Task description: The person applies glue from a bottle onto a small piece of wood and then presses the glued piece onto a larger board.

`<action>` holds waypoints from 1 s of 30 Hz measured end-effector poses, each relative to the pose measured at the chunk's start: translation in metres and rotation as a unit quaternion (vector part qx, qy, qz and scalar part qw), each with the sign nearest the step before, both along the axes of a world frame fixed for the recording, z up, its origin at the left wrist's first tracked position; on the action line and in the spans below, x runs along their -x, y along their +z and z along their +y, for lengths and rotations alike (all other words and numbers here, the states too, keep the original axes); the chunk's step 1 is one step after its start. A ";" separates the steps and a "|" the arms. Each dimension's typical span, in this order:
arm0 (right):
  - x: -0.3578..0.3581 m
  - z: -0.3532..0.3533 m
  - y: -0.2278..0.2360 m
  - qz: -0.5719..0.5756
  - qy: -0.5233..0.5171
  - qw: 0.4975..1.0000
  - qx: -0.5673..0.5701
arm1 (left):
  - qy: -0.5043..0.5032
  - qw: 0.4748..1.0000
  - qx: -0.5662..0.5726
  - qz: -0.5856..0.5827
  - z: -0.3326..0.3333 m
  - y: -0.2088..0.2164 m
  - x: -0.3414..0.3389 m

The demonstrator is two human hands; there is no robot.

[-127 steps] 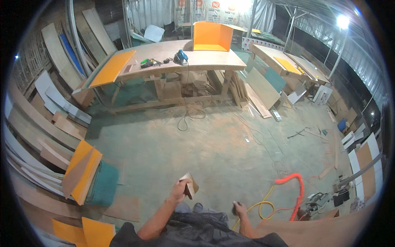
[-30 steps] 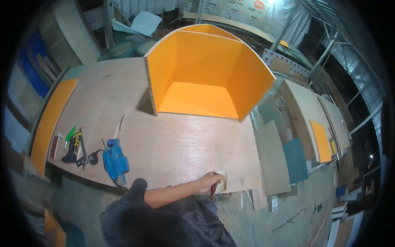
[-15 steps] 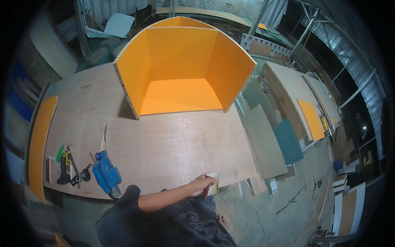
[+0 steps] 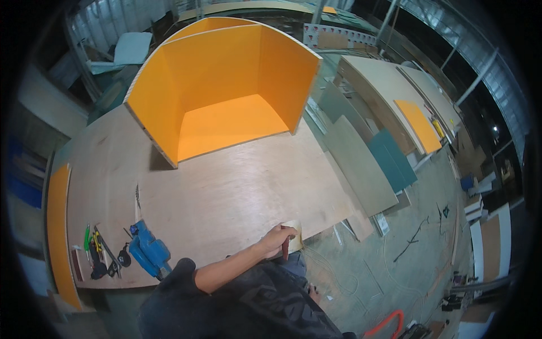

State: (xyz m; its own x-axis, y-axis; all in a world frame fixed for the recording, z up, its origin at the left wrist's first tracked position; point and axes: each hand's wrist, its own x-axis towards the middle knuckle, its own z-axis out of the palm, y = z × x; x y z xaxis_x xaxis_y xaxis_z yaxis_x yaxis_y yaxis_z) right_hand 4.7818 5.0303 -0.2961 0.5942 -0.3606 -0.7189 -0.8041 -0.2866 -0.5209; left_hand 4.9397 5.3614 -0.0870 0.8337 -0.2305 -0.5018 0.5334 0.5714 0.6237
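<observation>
My left hand (image 4: 275, 239) reaches across my body to the front right corner of the worktable (image 4: 226, 195). Its fingers are closed on a narrow dark red piece (image 4: 285, 249) that points downward; its kind does not show clearly. Beside the knuckles is a small tan piece (image 4: 298, 230) at the table's edge, partly hidden by the hand. My right hand is out of view. Farther back on the table stands an open box-shaped cabinet (image 4: 217, 73) with orange inner faces and raw board edges.
A blue power tool (image 4: 149, 250) lies at the front left, near several hand tools (image 4: 99, 254). An orange panel (image 4: 60, 231) lines the left edge. Boards (image 4: 361, 161) lean right of the table, by a second table (image 4: 372, 79). Cords and an orange-red hose (image 4: 389, 325) lie on the floor.
My view has turned, so the cabinet and tables appear shifted left and tilted. The orange-red hose has come into view. My left hand keeps its hold on the dark red piece.
</observation>
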 end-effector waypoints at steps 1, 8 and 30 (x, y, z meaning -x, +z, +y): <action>-0.005 0.005 0.002 0.035 -0.047 0.998 -0.007 | 0.022 1.000 -0.011 0.017 -0.002 0.002 0.000; -0.003 -0.014 -0.060 -0.051 -0.093 0.993 0.047 | 0.011 0.998 0.044 0.035 -0.010 0.009 -0.001; 0.015 -0.012 -0.033 -0.024 0.001 0.997 0.077 | -0.038 0.997 0.059 0.019 -0.017 0.010 -0.004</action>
